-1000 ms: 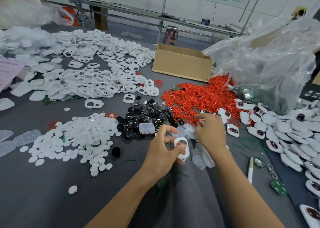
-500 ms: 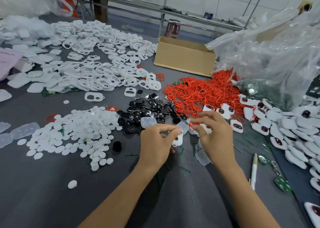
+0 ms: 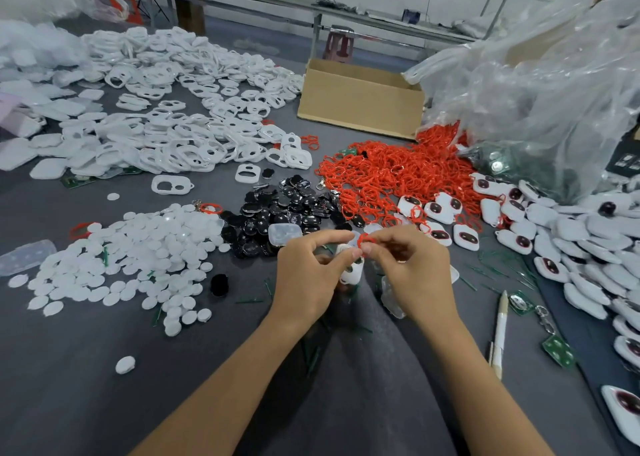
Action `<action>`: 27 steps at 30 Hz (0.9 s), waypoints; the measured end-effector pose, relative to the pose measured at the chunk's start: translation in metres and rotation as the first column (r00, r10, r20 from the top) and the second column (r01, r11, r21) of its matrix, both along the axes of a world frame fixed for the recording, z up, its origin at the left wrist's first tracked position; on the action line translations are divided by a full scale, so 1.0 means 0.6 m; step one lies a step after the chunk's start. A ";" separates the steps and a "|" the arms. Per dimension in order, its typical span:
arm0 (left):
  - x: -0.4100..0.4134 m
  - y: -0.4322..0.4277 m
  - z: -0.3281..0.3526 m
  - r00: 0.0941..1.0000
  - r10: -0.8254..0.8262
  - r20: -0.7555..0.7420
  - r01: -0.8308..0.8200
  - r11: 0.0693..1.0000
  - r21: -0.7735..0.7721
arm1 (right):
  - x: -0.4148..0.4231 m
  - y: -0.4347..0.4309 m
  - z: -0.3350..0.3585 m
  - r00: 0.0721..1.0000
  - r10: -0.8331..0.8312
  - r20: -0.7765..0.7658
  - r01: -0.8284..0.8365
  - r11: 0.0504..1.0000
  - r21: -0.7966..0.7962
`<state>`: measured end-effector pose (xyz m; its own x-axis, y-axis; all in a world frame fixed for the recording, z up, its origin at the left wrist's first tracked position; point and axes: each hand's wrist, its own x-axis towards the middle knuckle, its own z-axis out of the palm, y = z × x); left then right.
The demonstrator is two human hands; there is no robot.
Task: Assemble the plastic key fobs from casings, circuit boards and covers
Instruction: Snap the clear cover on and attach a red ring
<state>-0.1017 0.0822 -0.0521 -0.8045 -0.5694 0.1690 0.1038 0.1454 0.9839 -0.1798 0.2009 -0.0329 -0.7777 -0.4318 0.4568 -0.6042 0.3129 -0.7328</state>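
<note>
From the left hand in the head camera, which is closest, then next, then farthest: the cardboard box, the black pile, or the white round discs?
1. The black pile, just beyond the left hand.
2. The white round discs, spread off to the left.
3. The cardboard box, far back and slightly right.

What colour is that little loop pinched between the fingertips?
Red. The small thin ring shows best in the head view.
</note>
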 end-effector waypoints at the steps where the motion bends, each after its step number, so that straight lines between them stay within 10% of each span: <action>1: 0.000 0.000 0.000 1.000 -0.010 -0.007 0.010 1.000 -0.002 | 0.001 0.000 0.001 1.000 0.015 0.024 -0.015 1.000 -0.006; 27: -0.003 -0.003 0.001 0.990 -0.006 -0.144 0.003 1.000 -0.025 | 0.010 0.000 0.009 0.980 0.140 0.144 -0.118 0.982 -0.148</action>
